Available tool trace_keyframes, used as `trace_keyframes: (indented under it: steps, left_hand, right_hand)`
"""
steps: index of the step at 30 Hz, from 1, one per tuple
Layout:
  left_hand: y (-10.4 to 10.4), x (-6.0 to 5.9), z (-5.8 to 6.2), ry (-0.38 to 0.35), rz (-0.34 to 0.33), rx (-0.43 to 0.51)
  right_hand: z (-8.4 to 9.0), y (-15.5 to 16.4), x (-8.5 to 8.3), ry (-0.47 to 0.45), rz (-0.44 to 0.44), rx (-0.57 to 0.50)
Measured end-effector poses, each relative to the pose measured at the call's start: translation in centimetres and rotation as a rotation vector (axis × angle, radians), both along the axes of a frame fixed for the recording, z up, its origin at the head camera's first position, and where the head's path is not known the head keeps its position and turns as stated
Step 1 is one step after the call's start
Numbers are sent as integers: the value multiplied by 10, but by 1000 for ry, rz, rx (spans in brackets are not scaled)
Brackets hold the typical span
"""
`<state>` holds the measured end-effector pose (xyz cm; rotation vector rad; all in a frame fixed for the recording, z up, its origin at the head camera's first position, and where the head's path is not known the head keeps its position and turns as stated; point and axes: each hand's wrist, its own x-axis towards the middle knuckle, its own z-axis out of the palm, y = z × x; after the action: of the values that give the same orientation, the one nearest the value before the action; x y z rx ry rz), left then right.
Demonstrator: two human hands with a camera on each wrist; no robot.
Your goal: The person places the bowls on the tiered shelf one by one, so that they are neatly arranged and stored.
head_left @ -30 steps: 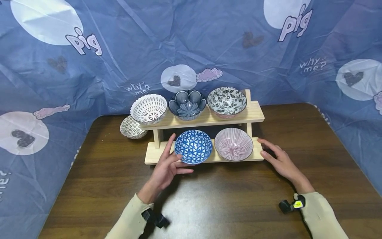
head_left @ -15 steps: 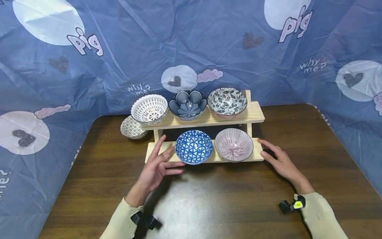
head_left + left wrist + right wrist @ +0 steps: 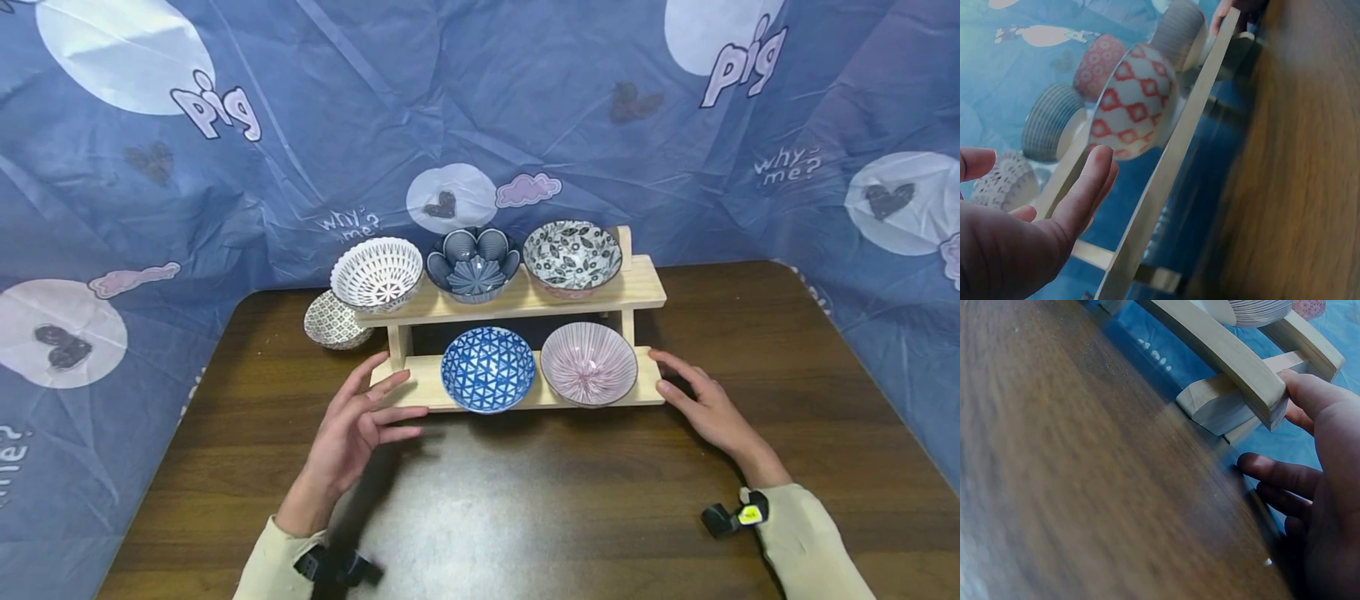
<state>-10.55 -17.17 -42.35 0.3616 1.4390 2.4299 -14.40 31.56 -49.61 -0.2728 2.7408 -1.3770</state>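
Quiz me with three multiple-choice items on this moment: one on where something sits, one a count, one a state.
1. Where does the blue triangle bowl sit?
A. upper shelf
B. lower shelf, left of the pink striped bowl
C. on the table

2. How many bowls are on the upper shelf?
A. three
B. one
C. five

3. What is the left hand doing?
A. gripping a bowl
B. lying open, holding nothing
C. making a fist

Key: B, it stands on the lower board; A, three stand in a row; B, its fingers are spread.

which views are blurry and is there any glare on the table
Head view: sharp, with a pale sheen on the table between the hands. Left wrist view: table smeared soft, the bowl clearer. Right wrist view: near tabletop blurred, the rack end and right hand sharper.
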Motion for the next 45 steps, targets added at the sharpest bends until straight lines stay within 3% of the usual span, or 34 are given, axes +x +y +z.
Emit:
trace_keyframes:
  steps: [7,14,18,23,26,33,45]
  left_hand:
    - [-20,3,6,97,53,62]
    - [-38,2,11,130,180,76]
    - [-44,0,12,81,307,42]
    - [-50,-5,11,-62,507,-45]
    - [-54,-8,10,-135,568,-78]
    - [-61,-16,2,-201,596,-90]
    - [-73,-39,-14,-371,529,-118]
  right_hand:
    - [-1,1,1,19,-3,10]
    - [-1,1,2,30,-8,11]
    - [0,1,2,19,-6,9]
    - [1,1,1,10,-4,3]
    - [0,1,1,12,-4,4]
    - [0,1,2,22,-7,3]
    - [-2,0,1,35,-3,7]
